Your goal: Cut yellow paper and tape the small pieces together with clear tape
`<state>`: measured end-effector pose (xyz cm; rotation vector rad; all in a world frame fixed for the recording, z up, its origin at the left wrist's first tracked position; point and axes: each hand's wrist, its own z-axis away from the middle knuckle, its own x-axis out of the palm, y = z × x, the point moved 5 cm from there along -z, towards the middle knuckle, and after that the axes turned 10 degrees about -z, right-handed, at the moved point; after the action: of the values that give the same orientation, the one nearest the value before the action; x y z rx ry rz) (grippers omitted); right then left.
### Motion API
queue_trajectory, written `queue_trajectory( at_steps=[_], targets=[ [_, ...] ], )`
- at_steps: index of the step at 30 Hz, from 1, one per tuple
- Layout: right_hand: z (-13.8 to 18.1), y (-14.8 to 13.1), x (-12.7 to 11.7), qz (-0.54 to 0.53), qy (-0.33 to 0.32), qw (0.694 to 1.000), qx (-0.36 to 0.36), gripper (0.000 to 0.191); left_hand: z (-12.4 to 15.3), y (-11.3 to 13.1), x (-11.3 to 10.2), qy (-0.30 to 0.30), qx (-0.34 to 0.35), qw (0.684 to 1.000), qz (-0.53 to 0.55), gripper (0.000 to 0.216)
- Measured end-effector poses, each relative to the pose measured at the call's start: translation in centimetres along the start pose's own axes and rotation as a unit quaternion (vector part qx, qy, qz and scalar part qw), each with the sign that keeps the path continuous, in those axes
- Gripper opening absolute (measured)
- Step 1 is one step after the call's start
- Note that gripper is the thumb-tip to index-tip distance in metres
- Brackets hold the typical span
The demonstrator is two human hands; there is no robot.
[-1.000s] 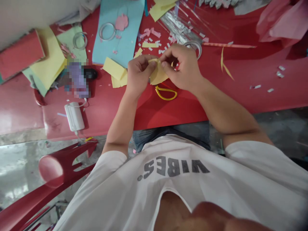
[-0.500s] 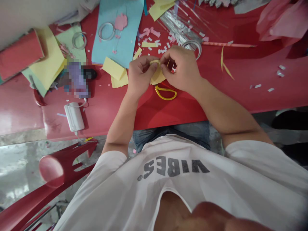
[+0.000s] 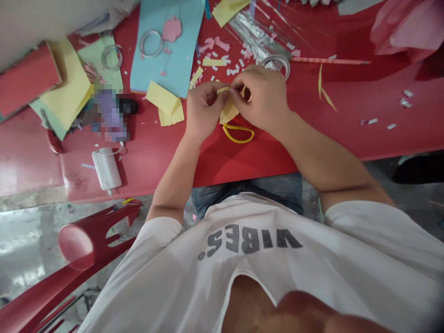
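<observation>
Between my two hands is a small piece of yellow paper [image 3: 229,111], its upper edge pinched by fingers on both sides. My left hand [image 3: 205,108] is closed, thumb and forefinger on the paper's left part. With thumb and fingertips together, my right hand [image 3: 262,95] grips the same paper at the upper right; its fingers partly cover the fold. Just below the paper lie scissors with a yellow handle [image 3: 240,135], their blades hidden. Folded yellow paper [image 3: 163,98] rests left of my left hand. A roll of tape [image 3: 282,64] lies behind my right hand.
Scraps of white and pink paper [image 3: 234,67] litter the red table [image 3: 243,162]. Blue paper [image 3: 163,69] carries a tape roll [image 3: 151,44] and a pink flower-shaped cutout [image 3: 172,28]. A white power bank [image 3: 107,169] lies left; a striped pencil [image 3: 329,60] lies right. A red chair [image 3: 76,245] stands lower left.
Both hands keep their pinch on the yellow paper, which has tilted slightly, its lower part shifting a little to the right. The surroundings have shifted slightly in view.
</observation>
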<state>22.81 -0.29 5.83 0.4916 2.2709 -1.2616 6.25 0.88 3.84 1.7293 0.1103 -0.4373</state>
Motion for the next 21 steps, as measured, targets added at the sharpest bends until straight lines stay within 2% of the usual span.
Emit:
queue_trajectory(
  at_steps=[8, 13, 15, 18, 21],
  targets=[
    [0.4, 0.4, 0.4, 0.053, 0.019, 0.998, -0.022, 0.008, 0.1, -0.6, 0.0, -0.001, -0.006, 0.999, -0.039, 0.011],
    [0.0, -0.2, -0.9, 0.001, 0.039, 0.999, -0.008, 0.036, -0.2, -0.9, -0.3, 0.015, -0.012, 0.999, -0.026, 0.008],
    [-0.3, -0.9, -1.8, -0.032, 0.044, 0.998, -0.025, 0.032, -0.6, -1.4, -0.5, 0.024, -0.025, 0.999, 0.012, 0.006],
    [-0.8, -1.1, -3.3, -0.092, 0.098, 0.990, -0.041, 0.019, -1.0, -2.8, -0.7, 0.023, -0.082, 0.994, 0.074, 0.003],
    [-1.4, 0.5, -4.2, -0.114, 0.161, 0.979, -0.039, 0.025, -1.2, -4.4, -0.6, -0.001, -0.127, 0.986, 0.104, 0.008]
  ],
)
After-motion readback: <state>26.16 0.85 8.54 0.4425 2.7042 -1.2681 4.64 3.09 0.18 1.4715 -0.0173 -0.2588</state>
